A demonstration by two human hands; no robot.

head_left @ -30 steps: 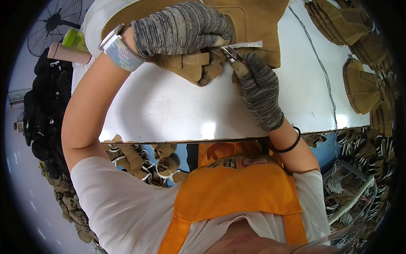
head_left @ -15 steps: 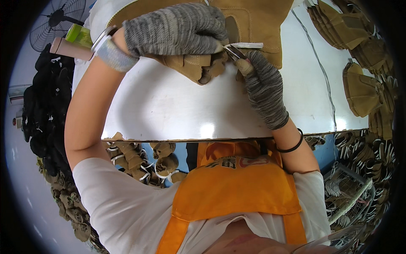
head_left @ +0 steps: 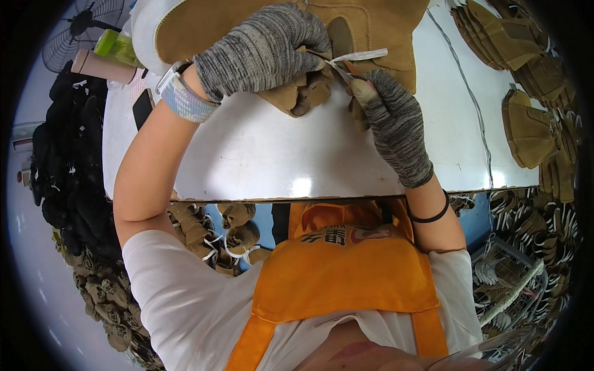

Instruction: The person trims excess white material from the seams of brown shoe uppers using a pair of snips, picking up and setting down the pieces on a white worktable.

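Note:
A tan suede boot upper [head_left: 390, 31] with stitched seams lies on the white table, partly hidden by my left hand [head_left: 263, 52]. That hand, in a grey knit glove, is closed on the upper's edge, the thumb and fingertips pinching next to a thin white strip [head_left: 365, 55]. The strip sticks out to the right across the suede. My right hand [head_left: 399, 127], gloved the same way, is closed around a small pair of thread snips [head_left: 341, 72]. Their blades point at the strip beside my left fingertips; whether they touch it I cannot tell. Curled suede flaps [head_left: 303, 99] hang below my left hand.
A dark phone-like slab [head_left: 143, 109], a pink cylinder [head_left: 102, 67] and a green-lidded container [head_left: 117, 47] are at the table's left. A thin cable [head_left: 467, 93] runs down the right side. Stacked brown pieces [head_left: 529, 133] stand far right; a wire basket [head_left: 504, 278] is below.
My left hand and forearm have shifted right and turned a little, uncovering more suede and the dark slab. The strip's free end has tilted up. My right hand has stayed almost in place.

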